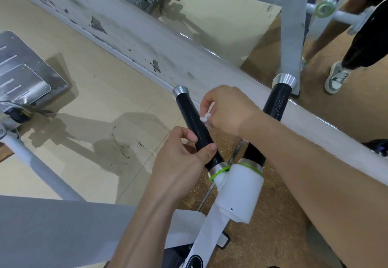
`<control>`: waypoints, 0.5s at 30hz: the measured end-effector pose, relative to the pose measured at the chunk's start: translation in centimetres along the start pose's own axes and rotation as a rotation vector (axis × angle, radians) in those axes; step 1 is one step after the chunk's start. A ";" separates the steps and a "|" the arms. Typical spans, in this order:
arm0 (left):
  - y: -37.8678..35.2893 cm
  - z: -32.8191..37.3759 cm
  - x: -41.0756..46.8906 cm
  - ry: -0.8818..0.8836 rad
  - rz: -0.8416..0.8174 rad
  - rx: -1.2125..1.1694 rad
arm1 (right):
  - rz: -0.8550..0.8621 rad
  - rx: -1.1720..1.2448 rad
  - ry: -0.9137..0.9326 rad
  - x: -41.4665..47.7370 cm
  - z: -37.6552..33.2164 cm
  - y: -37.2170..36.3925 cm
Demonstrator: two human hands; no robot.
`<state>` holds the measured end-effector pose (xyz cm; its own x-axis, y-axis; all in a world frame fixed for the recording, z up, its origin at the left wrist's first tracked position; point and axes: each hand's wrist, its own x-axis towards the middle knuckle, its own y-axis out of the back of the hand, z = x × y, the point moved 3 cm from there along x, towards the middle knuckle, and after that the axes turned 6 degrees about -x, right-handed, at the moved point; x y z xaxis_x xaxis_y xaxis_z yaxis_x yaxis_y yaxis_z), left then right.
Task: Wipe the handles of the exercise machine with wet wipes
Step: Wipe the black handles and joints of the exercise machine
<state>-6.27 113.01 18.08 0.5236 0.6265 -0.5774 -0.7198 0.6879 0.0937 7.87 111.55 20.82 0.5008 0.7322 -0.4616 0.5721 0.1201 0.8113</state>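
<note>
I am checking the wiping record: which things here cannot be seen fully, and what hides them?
- Head view: the wet wipe is mostly hidden inside the right hand; only small white bits show.
- Head view: the left hand covers the lower part of the left handle.
- Head view: the right forearm crosses the right handle and hides its middle.

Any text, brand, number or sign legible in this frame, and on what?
No text can be read.
On the white machine arm, a black-and-white emblem: cut off by the picture's edge, unreadable.
On the right black handle, faint marks: too blurred to tell whether they are lettering.
</note>
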 end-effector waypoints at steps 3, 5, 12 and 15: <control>0.4 0.1 0.1 -0.030 -0.013 0.071 | -0.039 0.086 -0.027 0.5 0.2 -0.2; 0.8 0.5 0.3 -0.099 0.007 0.190 | -0.142 0.019 -0.057 0.2 0.4 -0.2; 0.8 1.1 1.5 -0.116 0.018 0.227 | 0.096 0.355 -0.174 2.6 0.5 -1.3; 1.0 0.9 1.7 -0.095 0.000 0.212 | 0.095 0.570 -0.214 3.2 0.9 -1.7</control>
<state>-5.65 115.08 17.90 0.5715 0.6513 -0.4992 -0.6132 0.7432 0.2677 9.12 113.10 17.62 0.6523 0.5640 -0.5063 0.7460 -0.3598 0.5604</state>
